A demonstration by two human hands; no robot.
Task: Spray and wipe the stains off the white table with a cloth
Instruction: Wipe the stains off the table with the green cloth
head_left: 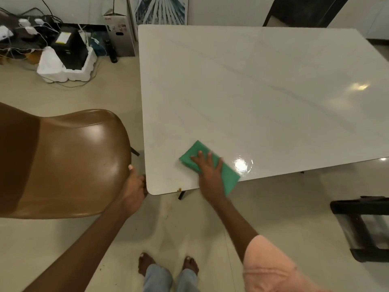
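The right hand, its grip spread flat with fingers straight, presses the green cloth onto the white tabletop near its near-left corner. The left hand curls its grip round the brown chair's edge, just left of the tabletop.

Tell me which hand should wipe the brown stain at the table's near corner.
Right. The right hand already presses flat on the cloth, just right of the stain. The left hand is busy holding the chair edge and has no cloth.
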